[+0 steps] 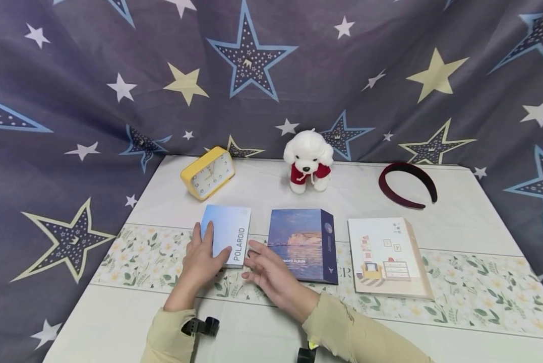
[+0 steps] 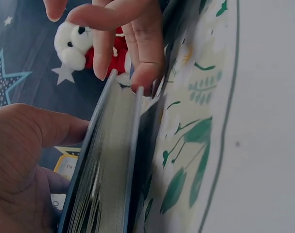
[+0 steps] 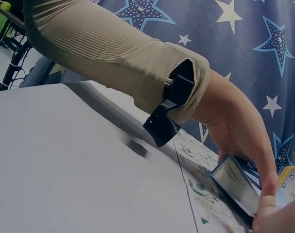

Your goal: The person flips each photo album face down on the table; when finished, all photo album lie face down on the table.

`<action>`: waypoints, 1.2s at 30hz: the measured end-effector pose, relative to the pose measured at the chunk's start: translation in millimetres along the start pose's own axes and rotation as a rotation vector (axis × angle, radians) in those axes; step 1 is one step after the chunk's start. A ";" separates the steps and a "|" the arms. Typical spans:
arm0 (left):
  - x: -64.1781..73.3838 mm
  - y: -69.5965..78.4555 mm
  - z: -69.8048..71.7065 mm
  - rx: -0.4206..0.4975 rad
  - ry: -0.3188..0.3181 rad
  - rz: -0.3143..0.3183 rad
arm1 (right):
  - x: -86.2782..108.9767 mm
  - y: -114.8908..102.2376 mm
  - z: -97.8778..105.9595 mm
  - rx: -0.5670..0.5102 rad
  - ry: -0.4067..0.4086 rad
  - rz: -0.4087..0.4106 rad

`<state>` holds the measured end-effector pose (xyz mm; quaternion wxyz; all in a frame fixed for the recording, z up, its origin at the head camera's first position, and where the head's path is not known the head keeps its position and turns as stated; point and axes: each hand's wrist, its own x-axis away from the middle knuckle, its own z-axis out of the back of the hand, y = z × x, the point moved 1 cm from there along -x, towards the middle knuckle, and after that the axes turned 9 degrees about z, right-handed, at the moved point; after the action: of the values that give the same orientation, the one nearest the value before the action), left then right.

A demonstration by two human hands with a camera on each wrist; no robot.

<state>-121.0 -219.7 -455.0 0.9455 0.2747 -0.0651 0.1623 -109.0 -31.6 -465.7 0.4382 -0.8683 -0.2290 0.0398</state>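
A light blue and white album (image 1: 226,227) lettered POLAROID lies on the table left of centre. My left hand (image 1: 200,257) rests on its left side and lower cover, fingers spread and fairly straight. At the lower right corner of the same album is my right hand (image 1: 273,277), its fingers loosely bent and apart. The left wrist view looks along the page block (image 2: 106,145), with the right fingertips right at its far end. Beside the right hand lies a dark blue photo album (image 1: 298,242) with a painted seaside cover.
Farther right lies a white album (image 1: 380,257) with a drawn room on it. Along the back stand a yellow alarm clock (image 1: 208,174) and a white plush dog (image 1: 308,159) in red; a dark red headband (image 1: 400,199) lies at the back right. A floral strip (image 1: 471,287) crosses the table.
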 end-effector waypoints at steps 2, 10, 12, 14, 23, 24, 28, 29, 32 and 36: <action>-1.0 -1.5 1.4 0.010 -0.010 0.003 | -1.0 -0.4 -0.6 0.003 0.002 -0.006; -2.2 -2.5 2.9 0.037 -0.013 0.003 | -2.5 -3.0 -2.8 0.095 -0.030 -0.014; -1.8 -2.4 2.6 0.026 -0.010 0.000 | -2.1 -3.2 -2.4 0.115 -0.038 -0.014; -1.0 -2.5 2.5 0.017 -0.005 -0.007 | -1.8 -3.2 -1.8 0.128 -0.043 -0.018; 5.6 -6.4 1.7 -0.037 0.049 -0.100 | -0.9 -5.3 -1.7 0.171 -0.055 -0.006; 6.7 -6.2 0.8 -0.045 0.058 -0.116 | -0.7 -5.6 -1.4 0.176 -0.055 -0.005; 10.7 -4.0 -3.0 -0.060 0.085 -0.157 | -0.8 -7.2 0.9 0.194 -0.058 -0.009; 11.6 -3.7 -4.0 -0.060 0.087 -0.163 | -0.8 -7.5 1.4 0.199 -0.062 -0.011; 14.2 -2.2 -6.5 -0.069 0.102 -0.191 | -1.0 -8.5 3.1 0.208 -0.083 -0.013; 17.6 -0.4 -9.3 -0.080 0.103 -0.219 | -0.6 -10.0 4.7 0.222 -0.107 -0.006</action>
<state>-104.0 -210.2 -459.3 0.9699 0.2333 0.0074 0.0694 -114.4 -23.2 -460.9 0.5187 -0.8106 -0.2487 0.1097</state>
